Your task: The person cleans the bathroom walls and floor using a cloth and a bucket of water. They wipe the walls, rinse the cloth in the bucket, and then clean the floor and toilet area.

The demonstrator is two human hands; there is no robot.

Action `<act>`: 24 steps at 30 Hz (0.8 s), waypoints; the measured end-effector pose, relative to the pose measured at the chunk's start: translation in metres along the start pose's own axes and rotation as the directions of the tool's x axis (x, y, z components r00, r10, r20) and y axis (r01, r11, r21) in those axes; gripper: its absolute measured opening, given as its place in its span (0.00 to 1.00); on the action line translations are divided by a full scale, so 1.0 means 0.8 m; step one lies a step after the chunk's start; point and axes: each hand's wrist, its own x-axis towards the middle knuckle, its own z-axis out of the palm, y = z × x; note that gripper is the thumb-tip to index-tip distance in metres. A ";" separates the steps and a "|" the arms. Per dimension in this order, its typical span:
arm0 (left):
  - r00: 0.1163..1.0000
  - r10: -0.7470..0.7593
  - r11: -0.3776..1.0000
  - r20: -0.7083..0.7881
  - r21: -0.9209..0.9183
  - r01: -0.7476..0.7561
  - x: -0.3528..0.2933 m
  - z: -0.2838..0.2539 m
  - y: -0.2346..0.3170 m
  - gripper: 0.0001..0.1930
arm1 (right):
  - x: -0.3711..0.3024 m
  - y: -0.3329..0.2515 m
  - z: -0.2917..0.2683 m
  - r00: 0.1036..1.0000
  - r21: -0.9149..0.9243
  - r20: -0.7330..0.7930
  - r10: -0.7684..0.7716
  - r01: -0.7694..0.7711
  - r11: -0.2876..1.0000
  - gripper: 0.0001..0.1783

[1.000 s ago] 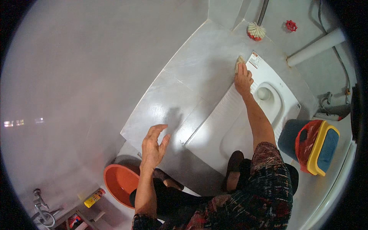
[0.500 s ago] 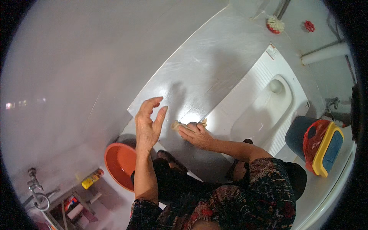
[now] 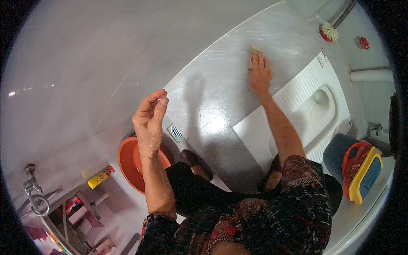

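Far out on the grey tiled floor (image 3: 221, 68), my right hand (image 3: 260, 76) presses a yellowish cloth (image 3: 255, 51) flat. The cloth shows at the fingertips and along the hand's left side; the rest is hidden under it. My left hand (image 3: 148, 117) hangs in the air near the wall, above the orange basin (image 3: 128, 159). Its fingers are curled in, the thumb tip close against the index finger, and nothing shows in them. A white squat toilet (image 3: 255, 131) is set in the floor to the right of my right forearm.
A floor drain (image 3: 175, 133) lies beyond the basin. At right stands a blue bin (image 3: 335, 153) with a yellow-rimmed lid and red bag. Low left are a yellow bottle (image 3: 100, 177), a wall tap (image 3: 32, 187) and a small stool (image 3: 80, 212). A brush (image 3: 329, 32) is at the far right.
My right hand has slid the cloth away from me and to the right, the arm stretching out. My left hand has moved slightly up and left, its fingers drawing together.
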 end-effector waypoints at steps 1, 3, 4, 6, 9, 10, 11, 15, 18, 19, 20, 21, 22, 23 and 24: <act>0.999 -0.046 0.998 -0.028 -0.045 0.045 -0.001 -0.002 0.007 0.15 | -0.001 -0.020 -0.001 1.000 0.056 -0.015 0.002 -0.001 0.998 0.29; 0.994 -0.100 0.988 -0.049 -0.122 0.093 0.000 -0.010 0.007 0.15 | -0.018 -0.076 -0.008 0.994 0.165 0.106 -0.036 0.019 0.986 0.27; 0.994 -0.102 0.982 -0.050 -0.164 0.092 0.001 -0.012 0.005 0.15 | -0.031 -0.106 -0.014 0.969 0.213 0.230 -0.086 0.036 0.976 0.25; 0.993 -0.108 0.966 -0.050 -0.242 0.093 0.004 -0.013 0.002 0.15 | -0.078 -0.173 -0.014 0.934 0.247 0.285 -0.214 0.144 0.958 0.24; 0.993 -0.089 0.967 -0.074 -0.247 0.068 0.008 -0.028 -0.005 0.14 | -0.158 -0.245 -0.022 0.871 0.249 0.159 -0.464 0.420 0.873 0.27; 0.993 -0.096 0.963 -0.073 -0.257 0.075 0.010 -0.028 -0.006 0.14 | -0.181 -0.257 -0.017 0.833 0.326 0.176 -0.524 0.453 0.830 0.27; 0.992 -0.103 0.960 -0.073 -0.267 0.080 0.013 -0.029 -0.007 0.15 | -0.193 -0.269 -0.023 0.824 0.401 0.133 -0.551 0.463 0.790 0.24; 0.986 -0.130 0.951 -0.106 -0.295 0.094 0.023 -0.035 -0.009 0.16 | -0.162 -0.262 -0.022 0.685 0.660 0.170 -0.708 0.455 0.598 0.16; 0.983 -0.118 0.941 -0.142 -0.333 0.065 0.026 -0.046 -0.008 0.15 | -0.049 -0.191 0.039 0.890 0.602 -0.140 -0.433 0.424 0.677 0.12; 0.981 -0.114 0.936 -0.156 -0.348 0.054 0.025 -0.052 -0.010 0.14 | -0.003 -0.164 0.038 0.942 0.527 -0.163 -0.293 0.334 0.782 0.14; 0.981 -0.110 0.930 -0.161 -0.365 0.045 0.023 -0.055 -0.013 0.13 | 0.033 -0.136 0.031 0.997 0.432 -0.031 -0.072 0.079 0.899 0.16; 0.980 -0.117 0.919 -0.158 -0.392 0.046 0.021 -0.058 -0.015 0.12 | 0.057 -0.116 0.030 0.997 0.137 -0.054 0.062 -0.055 0.989 0.16; 0.982 -0.132 0.896 -0.133 -0.439 0.061 0.021 -0.059 -0.017 0.12 | 0.070 -0.092 0.041 0.977 0.089 -0.205 0.058 -0.040 0.995 0.17; 0.981 -0.152 0.874 -0.118 -0.480 0.078 0.019 -0.063 -0.020 0.11 | 0.077 -0.090 0.046 0.938 0.048 -0.344 0.041 -0.026 0.999 0.18; 0.980 -0.172 0.849 -0.100 -0.519 0.096 0.020 -0.068 -0.022 0.11 | 0.076 -0.100 0.056 0.968 0.088 -0.240 0.076 -0.057 0.995 0.20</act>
